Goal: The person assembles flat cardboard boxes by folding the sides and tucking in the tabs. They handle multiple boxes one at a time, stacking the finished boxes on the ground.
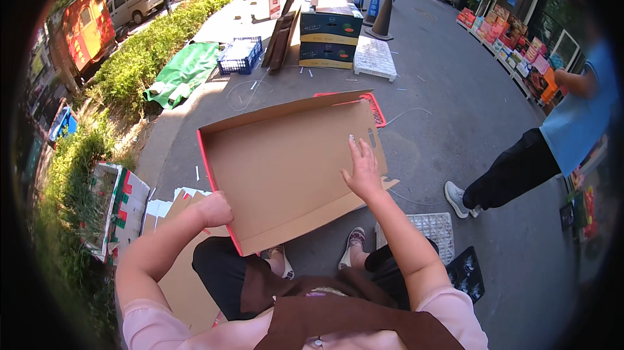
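Brown and seemingly light, stiff yet creasable, the open cardboard box (pixel 283 171), probably best held by its folded walls (pixel 286 111), hung above the pavement (pixel 448 135), left hand (pixel 216 209) clenched on its red left edge (pixel 207 160), right hand (pixel 362 169) spread wide over its right end.

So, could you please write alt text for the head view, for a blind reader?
A large, shallow cardboard tray with a red left side is gripped by the left hand at its lower-left edge, while the right hand is open at its right end. Beyond are two stacked cartons; a person in blue stands at right.
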### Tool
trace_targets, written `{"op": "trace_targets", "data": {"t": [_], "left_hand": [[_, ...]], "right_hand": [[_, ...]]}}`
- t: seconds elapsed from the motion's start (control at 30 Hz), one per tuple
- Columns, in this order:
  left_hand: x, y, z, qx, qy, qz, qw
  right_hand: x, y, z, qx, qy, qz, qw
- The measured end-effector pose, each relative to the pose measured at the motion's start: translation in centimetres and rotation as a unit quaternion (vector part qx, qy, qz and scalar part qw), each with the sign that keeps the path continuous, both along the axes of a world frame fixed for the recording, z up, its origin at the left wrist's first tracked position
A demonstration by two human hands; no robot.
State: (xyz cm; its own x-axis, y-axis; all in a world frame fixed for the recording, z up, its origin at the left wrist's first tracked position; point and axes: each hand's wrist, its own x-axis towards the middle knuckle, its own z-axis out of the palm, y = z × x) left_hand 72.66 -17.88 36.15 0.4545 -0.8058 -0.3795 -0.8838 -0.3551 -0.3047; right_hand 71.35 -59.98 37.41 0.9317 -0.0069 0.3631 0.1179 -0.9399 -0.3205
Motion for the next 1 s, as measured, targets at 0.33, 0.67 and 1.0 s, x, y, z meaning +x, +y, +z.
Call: {"op": "trace_targets", "data": {"t": [0.33, 0.67, 1.0], "left_hand": [[5.7, 9.0, 12.3, 0.016, -0.266, -0.212, 0.940], [5.5, -0.1, 7.2, -0.123, -0.209, 0.157, 0.957], [1.0, -6.5, -19.2, 0.081, 0.178, 0.191, 0.962]], "right_hand": [[2.2, -4.3, 6.4, -0.118, 0.178, -0.012, 0.977], [-0.3, -5.0, -3.4, 0.045, 0.216, -0.108, 0.969], [1.8, -5.9, -16.0, 0.147, 0.346, -0.194, 0.906]]}}
